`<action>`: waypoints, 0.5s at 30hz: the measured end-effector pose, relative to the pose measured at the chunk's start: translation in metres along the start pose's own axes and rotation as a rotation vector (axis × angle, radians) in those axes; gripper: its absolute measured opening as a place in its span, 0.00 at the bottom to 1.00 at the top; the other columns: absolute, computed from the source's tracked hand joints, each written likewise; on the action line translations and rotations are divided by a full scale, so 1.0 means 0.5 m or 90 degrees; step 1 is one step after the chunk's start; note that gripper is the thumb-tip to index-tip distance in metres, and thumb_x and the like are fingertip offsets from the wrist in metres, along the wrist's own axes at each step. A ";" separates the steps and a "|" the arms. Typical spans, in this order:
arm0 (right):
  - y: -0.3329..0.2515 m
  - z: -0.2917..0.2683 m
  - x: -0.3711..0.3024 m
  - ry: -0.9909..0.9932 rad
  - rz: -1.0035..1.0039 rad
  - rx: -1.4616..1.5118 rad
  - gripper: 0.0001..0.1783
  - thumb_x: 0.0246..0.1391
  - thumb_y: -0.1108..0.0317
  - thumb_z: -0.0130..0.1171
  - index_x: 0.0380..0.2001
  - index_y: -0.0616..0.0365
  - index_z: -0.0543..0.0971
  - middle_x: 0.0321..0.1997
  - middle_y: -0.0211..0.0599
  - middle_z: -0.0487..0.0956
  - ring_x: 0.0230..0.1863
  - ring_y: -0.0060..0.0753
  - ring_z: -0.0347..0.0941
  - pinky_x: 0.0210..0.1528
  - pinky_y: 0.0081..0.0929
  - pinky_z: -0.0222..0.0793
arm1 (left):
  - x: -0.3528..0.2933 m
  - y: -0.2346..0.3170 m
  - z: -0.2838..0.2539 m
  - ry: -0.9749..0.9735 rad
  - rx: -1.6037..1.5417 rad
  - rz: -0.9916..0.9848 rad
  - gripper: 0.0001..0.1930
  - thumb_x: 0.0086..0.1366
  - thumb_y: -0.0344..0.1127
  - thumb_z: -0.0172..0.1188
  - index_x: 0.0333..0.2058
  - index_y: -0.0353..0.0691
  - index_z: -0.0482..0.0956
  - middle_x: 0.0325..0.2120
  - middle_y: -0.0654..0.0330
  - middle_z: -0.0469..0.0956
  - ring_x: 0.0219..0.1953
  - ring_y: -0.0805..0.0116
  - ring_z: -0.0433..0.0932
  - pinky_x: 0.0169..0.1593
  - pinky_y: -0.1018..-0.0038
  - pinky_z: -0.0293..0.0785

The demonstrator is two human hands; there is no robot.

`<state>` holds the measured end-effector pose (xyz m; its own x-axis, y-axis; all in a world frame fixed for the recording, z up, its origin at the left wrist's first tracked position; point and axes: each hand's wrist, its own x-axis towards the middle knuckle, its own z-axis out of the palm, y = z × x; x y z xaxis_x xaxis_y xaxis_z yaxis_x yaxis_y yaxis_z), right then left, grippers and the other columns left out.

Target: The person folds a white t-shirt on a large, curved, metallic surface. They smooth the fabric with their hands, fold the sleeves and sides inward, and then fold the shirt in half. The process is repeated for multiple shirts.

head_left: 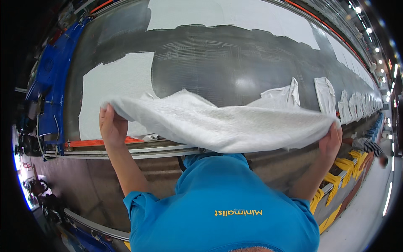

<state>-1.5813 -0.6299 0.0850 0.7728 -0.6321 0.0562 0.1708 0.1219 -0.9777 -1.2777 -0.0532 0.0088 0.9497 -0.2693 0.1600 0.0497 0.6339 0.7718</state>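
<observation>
A light grey-white piece of knit fabric (226,126) is stretched between my hands, just in front of my body and over the near edge of the long dark table (235,63). My left hand (112,124) pinches its left end, thumb up. At the far right my right hand (331,138) grips the other end. The middle of the cloth sags and ripples. Under and beyond its left part, a flat white fabric panel (117,86) lies on the table. Behind the right part, another white piece (283,93) shows partly; the rest is hidden.
White panels (201,14) lie along the table's far side. A row of white pieces (325,94) runs away to the right. A blue machine frame (52,80) stands at the left end. Yellow cloths (333,185) hang at the lower right, near a person in a striped top (372,147).
</observation>
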 end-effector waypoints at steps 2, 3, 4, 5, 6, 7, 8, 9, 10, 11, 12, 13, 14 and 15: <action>0.061 0.019 0.103 0.030 -0.025 -0.057 0.14 0.69 0.66 0.56 0.49 0.66 0.79 0.50 0.41 0.82 0.53 0.33 0.78 0.59 0.33 0.71 | 0.042 -0.005 0.000 0.093 0.053 -0.022 0.13 0.76 0.33 0.52 0.53 0.34 0.76 0.49 0.57 0.81 0.54 0.67 0.79 0.59 0.66 0.73; 0.080 0.060 0.146 0.030 -0.012 -0.088 0.14 0.69 0.65 0.57 0.48 0.66 0.79 0.48 0.39 0.82 0.51 0.30 0.78 0.57 0.31 0.71 | 0.067 -0.016 -0.004 0.141 0.077 -0.034 0.13 0.76 0.33 0.53 0.53 0.33 0.76 0.49 0.57 0.81 0.54 0.68 0.79 0.59 0.67 0.73; 0.099 0.101 0.193 0.029 0.003 -0.112 0.14 0.69 0.64 0.58 0.47 0.66 0.80 0.47 0.38 0.83 0.50 0.28 0.78 0.55 0.29 0.72 | 0.102 -0.018 -0.008 0.218 0.115 -0.047 0.14 0.75 0.35 0.55 0.53 0.32 0.76 0.49 0.57 0.81 0.54 0.68 0.78 0.59 0.70 0.72; 0.118 0.160 0.238 -0.004 0.064 -0.064 0.15 0.68 0.63 0.60 0.47 0.66 0.80 0.46 0.36 0.83 0.47 0.26 0.78 0.53 0.27 0.72 | 0.131 -0.021 -0.020 0.240 0.145 -0.035 0.14 0.75 0.35 0.56 0.52 0.32 0.76 0.48 0.57 0.81 0.53 0.68 0.78 0.58 0.69 0.72; 0.140 0.179 0.287 0.005 0.077 -0.069 0.15 0.67 0.63 0.61 0.46 0.66 0.81 0.43 0.35 0.83 0.45 0.25 0.78 0.50 0.26 0.73 | 0.174 -0.025 -0.028 0.248 0.169 -0.028 0.14 0.75 0.35 0.56 0.52 0.32 0.76 0.48 0.57 0.81 0.52 0.67 0.79 0.57 0.69 0.73; 0.174 0.193 0.339 0.015 0.087 -0.068 0.15 0.66 0.62 0.63 0.45 0.66 0.81 0.41 0.35 0.83 0.42 0.24 0.78 0.47 0.25 0.73 | 0.218 -0.020 -0.033 0.252 0.196 -0.017 0.14 0.75 0.36 0.56 0.52 0.32 0.77 0.47 0.57 0.81 0.52 0.67 0.79 0.57 0.69 0.73; 0.193 0.206 0.389 0.027 0.093 -0.038 0.14 0.66 0.63 0.63 0.45 0.65 0.81 0.41 0.34 0.83 0.42 0.24 0.78 0.47 0.25 0.73 | 0.267 -0.009 -0.035 0.258 0.189 -0.007 0.14 0.75 0.36 0.56 0.52 0.32 0.77 0.47 0.57 0.81 0.51 0.67 0.79 0.57 0.68 0.74; 0.210 0.216 0.435 0.036 0.103 -0.008 0.14 0.66 0.63 0.63 0.44 0.64 0.81 0.41 0.33 0.83 0.41 0.24 0.78 0.46 0.25 0.73 | 0.307 0.004 -0.040 0.269 0.183 0.002 0.14 0.75 0.36 0.56 0.51 0.32 0.77 0.47 0.56 0.81 0.51 0.66 0.79 0.56 0.68 0.74; 0.212 0.231 0.466 0.020 0.085 0.020 0.13 0.66 0.64 0.63 0.44 0.64 0.81 0.41 0.33 0.83 0.42 0.24 0.78 0.46 0.25 0.73 | 0.338 0.016 -0.051 0.281 0.177 0.007 0.14 0.75 0.37 0.56 0.51 0.32 0.77 0.47 0.56 0.81 0.51 0.66 0.80 0.56 0.68 0.74; 0.199 0.252 0.492 0.006 0.069 0.046 0.13 0.66 0.64 0.63 0.44 0.64 0.81 0.42 0.33 0.83 0.42 0.24 0.78 0.46 0.25 0.74 | 0.364 0.041 -0.061 0.247 0.205 0.031 0.15 0.76 0.39 0.54 0.51 0.32 0.77 0.48 0.54 0.81 0.50 0.64 0.80 0.56 0.67 0.75; 0.181 0.262 0.512 -0.003 0.050 0.067 0.12 0.66 0.64 0.63 0.44 0.63 0.81 0.42 0.33 0.83 0.42 0.24 0.78 0.45 0.25 0.74 | 0.391 0.056 -0.045 0.240 0.221 0.057 0.16 0.77 0.40 0.53 0.52 0.32 0.76 0.49 0.53 0.81 0.51 0.63 0.80 0.56 0.66 0.75; 0.168 0.275 0.524 0.000 0.042 0.085 0.12 0.66 0.64 0.63 0.44 0.63 0.81 0.42 0.33 0.83 0.42 0.25 0.79 0.46 0.26 0.74 | 0.405 0.076 -0.026 0.235 0.239 0.084 0.17 0.77 0.41 0.52 0.53 0.32 0.76 0.50 0.52 0.80 0.51 0.62 0.80 0.57 0.65 0.75; 0.149 0.282 0.536 0.008 0.034 0.098 0.12 0.66 0.64 0.63 0.44 0.63 0.81 0.42 0.33 0.83 0.43 0.25 0.79 0.46 0.26 0.75 | 0.419 0.083 -0.005 0.240 0.257 0.106 0.18 0.77 0.42 0.52 0.54 0.31 0.76 0.51 0.52 0.80 0.52 0.61 0.80 0.58 0.64 0.74; 0.141 0.293 0.545 0.009 0.028 0.117 0.12 0.66 0.65 0.63 0.44 0.63 0.81 0.42 0.33 0.83 0.43 0.25 0.79 0.47 0.26 0.75 | 0.419 0.097 0.010 0.250 0.282 0.134 0.19 0.78 0.42 0.51 0.55 0.31 0.75 0.51 0.51 0.79 0.53 0.60 0.80 0.59 0.62 0.74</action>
<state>-1.2691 -0.6815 0.0607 0.7742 -0.6329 0.0096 0.2460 0.2869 -0.9259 -1.0778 -0.0825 0.0826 0.9721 0.1688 0.1631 -0.2036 0.2606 0.9437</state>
